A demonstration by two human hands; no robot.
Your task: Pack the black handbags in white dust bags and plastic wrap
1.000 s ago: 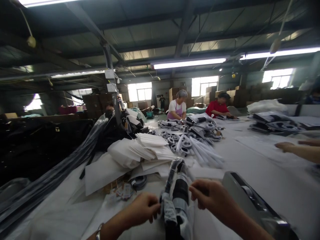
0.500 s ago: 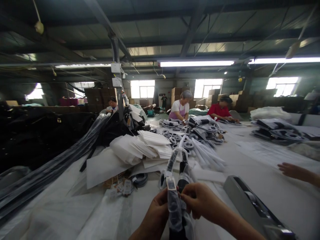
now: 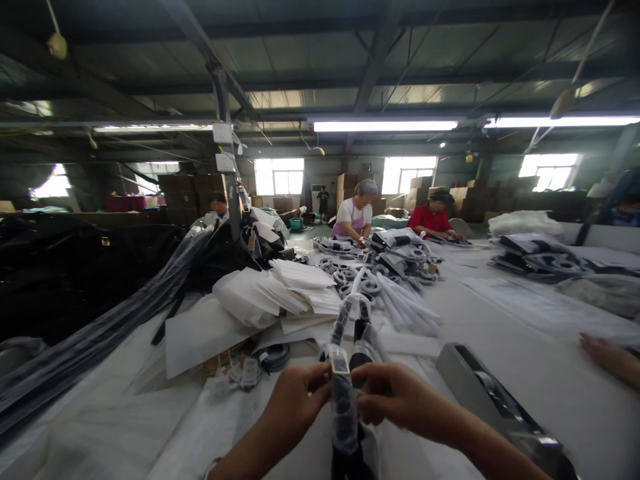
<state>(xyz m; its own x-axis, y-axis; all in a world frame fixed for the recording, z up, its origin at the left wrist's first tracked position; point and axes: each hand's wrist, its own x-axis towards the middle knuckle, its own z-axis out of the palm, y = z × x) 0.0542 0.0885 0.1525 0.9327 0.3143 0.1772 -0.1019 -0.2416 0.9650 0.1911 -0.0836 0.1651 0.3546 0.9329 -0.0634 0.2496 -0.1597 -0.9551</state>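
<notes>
I hold a black strap wrapped in clear plastic point(image 3: 345, 393) upright in front of me, low in the middle of the view. My left hand point(image 3: 295, 403) pinches it from the left, just under a small white tag point(image 3: 339, 362). From the right, my right hand point(image 3: 395, 399) grips the same wrapped strap with closed fingers. The strap's upper loop point(image 3: 356, 319) rises above both hands.
A grey metal tape dispenser point(image 3: 493, 400) lies right of my hands. Stacked white bags point(image 3: 280, 297) and more wrapped straps point(image 3: 395, 300) cover the white table point(image 3: 525, 347) beyond. Another person's hand point(image 3: 607, 357) reaches in from the right. Two workers point(image 3: 357, 213) sit at the far end.
My left hand has shifted up to pinch the strap beside the tag. The view has turned a little, and the other person's hand has slid further right.
</notes>
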